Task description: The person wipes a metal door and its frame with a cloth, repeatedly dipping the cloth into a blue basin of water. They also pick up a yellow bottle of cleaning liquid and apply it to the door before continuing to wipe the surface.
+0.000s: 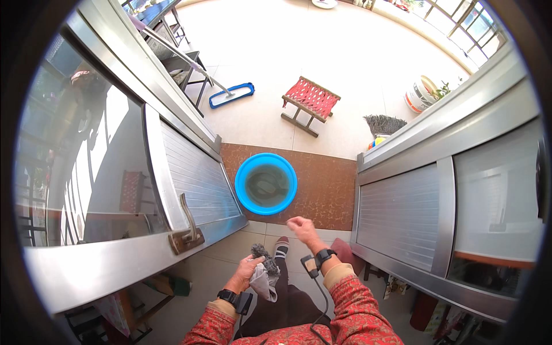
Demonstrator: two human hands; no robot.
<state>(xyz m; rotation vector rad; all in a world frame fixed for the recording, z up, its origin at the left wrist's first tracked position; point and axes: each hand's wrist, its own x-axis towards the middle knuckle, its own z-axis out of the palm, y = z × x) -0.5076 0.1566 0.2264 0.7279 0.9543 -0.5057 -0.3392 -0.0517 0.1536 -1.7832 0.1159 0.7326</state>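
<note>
My left hand (245, 273) grips a grey cloth (264, 282) with a shaggy dark grey part (265, 258), low in front of my legs. Over the near edge of the brown doorway floor, my right hand (303, 230) hangs slightly blurred, its fingers curled in and no object visible in them. Just beyond and to the left of that hand stands a round blue plastic basin (239, 198) holding murky water (266, 185). Neither hand touches the basin.
Metal-framed doors, left (196, 172) and right (399, 215), flank me; the left one has a lever handle (186, 228). Beyond lie a red woven folding stool (311, 100), a blue-edged flat mop (232, 95), a grey fringed mop head (385, 125) and a white bucket (417, 98).
</note>
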